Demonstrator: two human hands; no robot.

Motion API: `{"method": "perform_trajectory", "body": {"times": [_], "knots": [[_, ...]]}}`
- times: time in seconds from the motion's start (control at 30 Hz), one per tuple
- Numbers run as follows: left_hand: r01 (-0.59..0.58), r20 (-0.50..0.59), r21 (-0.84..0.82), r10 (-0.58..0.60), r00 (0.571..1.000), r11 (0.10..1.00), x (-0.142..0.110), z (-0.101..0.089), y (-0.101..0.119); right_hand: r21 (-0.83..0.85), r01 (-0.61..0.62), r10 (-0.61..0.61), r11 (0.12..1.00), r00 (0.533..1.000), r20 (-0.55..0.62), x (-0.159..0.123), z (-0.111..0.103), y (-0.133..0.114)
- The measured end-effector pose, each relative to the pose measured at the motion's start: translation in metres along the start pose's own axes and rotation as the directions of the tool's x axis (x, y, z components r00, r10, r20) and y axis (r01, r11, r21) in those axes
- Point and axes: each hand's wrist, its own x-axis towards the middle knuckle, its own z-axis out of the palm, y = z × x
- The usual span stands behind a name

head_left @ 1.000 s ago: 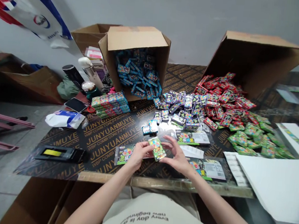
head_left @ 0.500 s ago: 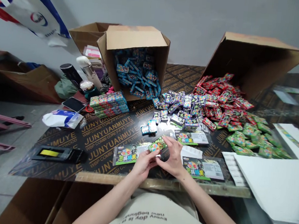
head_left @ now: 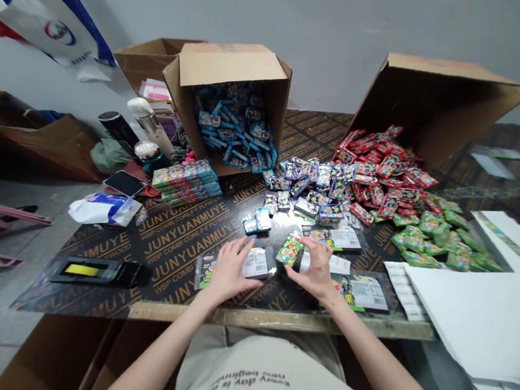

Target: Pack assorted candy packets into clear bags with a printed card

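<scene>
My right hand (head_left: 317,272) grips a small candy pack with a green, colourful front (head_left: 289,250) between thumb and fingers, just above the dark table. My left hand (head_left: 228,272) is open, fingers spread, over a flat printed plastic bag (head_left: 257,264) that it partly hides. Another printed bag (head_left: 367,293) lies right of my right hand, partly under its wrist, and one more (head_left: 345,238) lies behind it. Two small blue packs (head_left: 263,220) sit beyond my hands. Past them spreads a pile of purple candy packs (head_left: 320,185).
Red packs (head_left: 386,170) spill from a tipped carton (head_left: 456,70); green packs (head_left: 449,238) lie right. Blue packs fill another carton (head_left: 233,64). At left are stacked packs (head_left: 187,182), a phone (head_left: 125,183), tissues (head_left: 105,209) and a black tray-like object (head_left: 96,271). White sheets (head_left: 473,314) lie right.
My left hand has let go of the green pack and moved left, opening over the printed bag. The pack has turned more upright in my right hand and shifted slightly right.
</scene>
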Motion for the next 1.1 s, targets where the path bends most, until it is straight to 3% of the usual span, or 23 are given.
{"method": "perform_trajectory", "body": {"times": [0.07,0.17,0.3,0.4,0.6,0.7,0.77,0.83,0.87,0.93,1.0,1.03,1.1], "knots": [[-0.128,0.084,0.278,0.109,0.99,0.952,0.003,-0.011,-0.019,-0.003,0.028,-0.027,1.0,0.995,0.101,-0.002,0.003,0.008],[-0.208,0.188,0.392,0.144,0.972,0.896,0.006,-0.015,-0.035,0.083,0.078,-0.098,0.993,0.956,0.275,-0.003,0.01,0.01],[-0.227,0.225,0.324,0.159,0.961,0.918,0.004,-0.013,-0.038,0.318,0.031,-0.165,0.947,0.9,0.404,0.005,0.014,0.013],[-0.184,0.187,0.278,0.135,0.973,0.943,0.005,-0.017,-0.033,0.451,-0.05,-0.181,0.891,0.872,0.455,0.019,0.008,0.018],[-0.192,0.117,0.257,0.167,0.979,0.947,0.009,-0.026,-0.018,0.286,0.072,-0.2,0.956,0.871,0.448,0.048,-0.013,0.012],[-0.215,0.146,0.165,0.192,0.97,0.962,0.007,-0.024,-0.01,0.43,0.026,-0.262,0.902,0.826,0.5,0.057,-0.02,0.005],[-0.175,0.066,0.099,0.169,0.983,0.98,0.008,-0.02,-0.005,0.553,-0.096,-0.214,0.828,0.856,0.47,0.06,-0.019,-0.001],[-0.087,-0.131,0.013,0.088,0.988,0.996,0.012,-0.014,-0.003,0.661,-0.275,-0.001,0.698,0.923,0.385,0.06,-0.013,-0.01],[-0.045,-0.231,-0.067,0.028,0.973,0.997,0.014,-0.009,-0.003,0.718,-0.366,0.138,0.592,0.924,0.356,0.059,-0.008,-0.016],[-0.003,-0.344,-0.319,-0.113,0.932,0.948,0.02,0.004,0.0,0.807,-0.496,0.374,0.321,0.849,0.373,0.057,0.005,-0.029],[-0.008,-0.317,-0.61,-0.235,0.919,0.793,0.023,0.021,0.005,0.846,-0.528,0.539,0.079,0.736,0.41,0.056,0.018,-0.043],[-0.015,-0.284,-0.728,-0.282,0.916,0.685,0.023,0.031,0.01,0.858,-0.513,0.611,0.009,0.683,0.402,0.057,0.023,-0.049],[-0.04,-0.242,-0.879,-0.373,0.896,0.475,0.021,0.047,0.021,0.88,-0.473,0.715,-0.04,0.602,0.356,0.059,0.028,-0.057]]}}
